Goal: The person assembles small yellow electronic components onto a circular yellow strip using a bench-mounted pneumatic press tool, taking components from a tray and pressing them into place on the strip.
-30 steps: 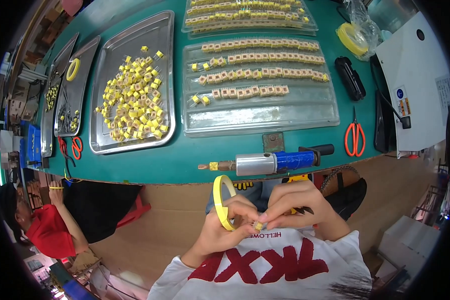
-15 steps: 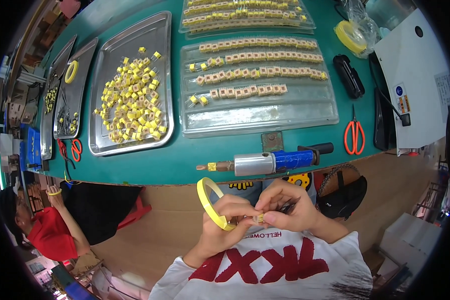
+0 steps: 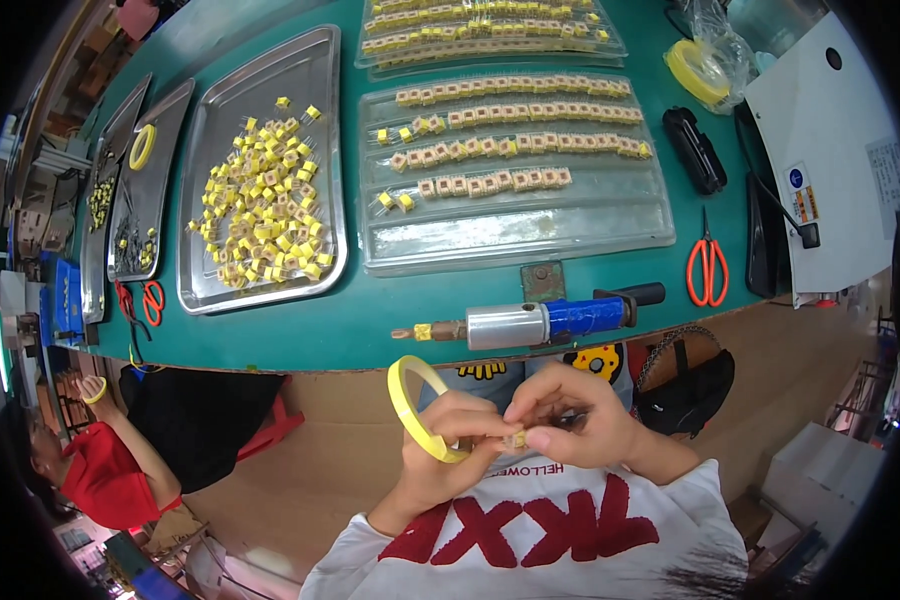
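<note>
Close in front of my chest, my left hand (image 3: 438, 462) and my right hand (image 3: 598, 428) meet, fingertips pinched together. Between them is a small transformer-like component (image 3: 515, 440) with yellow on it, mostly covered by the fingers. A roll of yellow tape (image 3: 401, 402) hangs around fingers of my left hand. Something dark (image 3: 573, 419) shows in the curl of my right hand; its kind cannot be made out. On the green bench ahead, a metal tray (image 3: 192, 285) holds a loose heap of similar yellow-taped components (image 3: 270, 215).
A clear plastic tray (image 3: 530, 248) carries rows of components. A blue-and-silver cylindrical tool (image 3: 540, 324) lies along the bench edge, and orange-handled scissors (image 3: 707, 275) lie to its right. More metal trays (image 3: 155, 190) stand at left. A co-worker in a red top (image 3: 105, 475) sits at far left.
Both my hands stay pinched on the component, with only slight finger movement. The roll of tape has shifted a little left. The co-worker's raised hand has moved left.
</note>
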